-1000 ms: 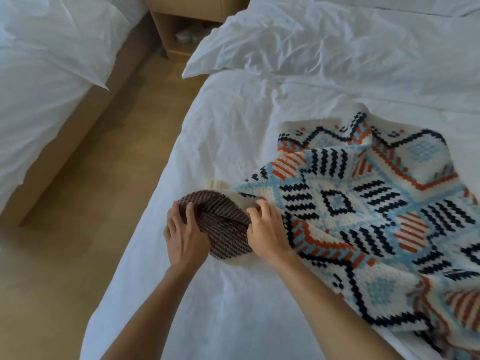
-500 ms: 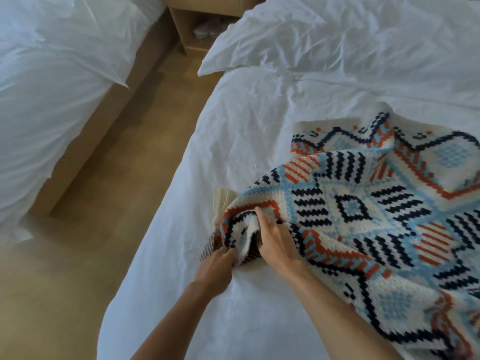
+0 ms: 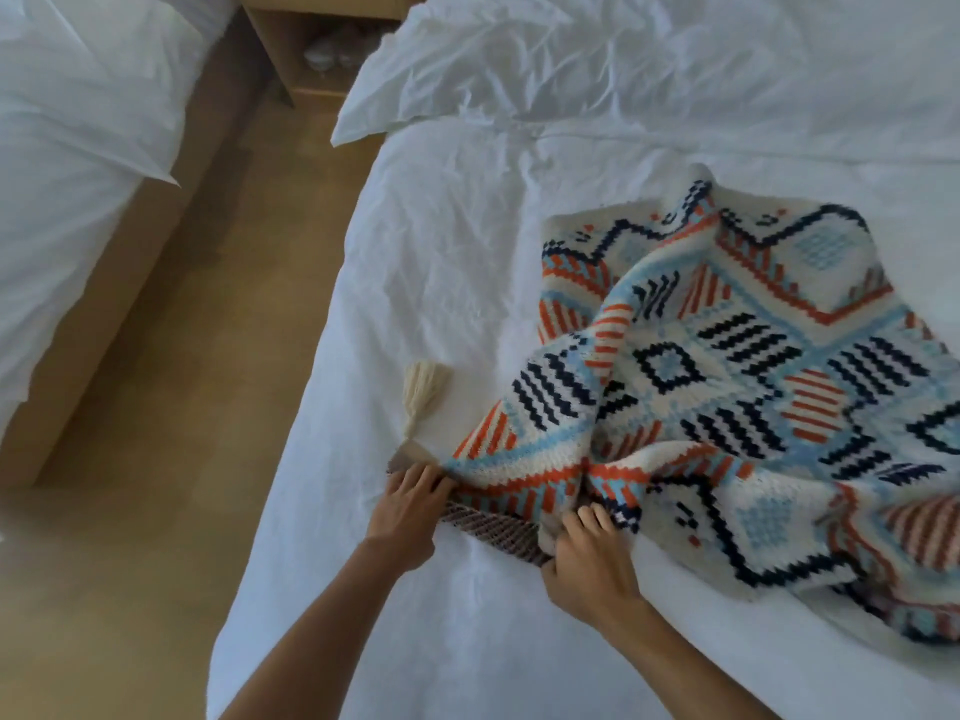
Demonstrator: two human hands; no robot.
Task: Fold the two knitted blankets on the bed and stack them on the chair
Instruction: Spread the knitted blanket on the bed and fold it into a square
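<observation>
Second bed (image 3: 78,148) at far left and nightstand (image 3: 311,44) at the far end, neither in the way. Cream tassel (image 3: 423,387) lies on the bed (image 3: 415,252) just beyond left hand (image 3: 408,511), which grips the near-left corner of patterned blanket (image 3: 727,381). Right hand (image 3: 587,558) pinches its near edge; brown ribbed knit (image 3: 493,530) shows between them. Blanket lies rumpled at right. Likely soft, floppy, light; take it by the corners. Chair not in view.
</observation>
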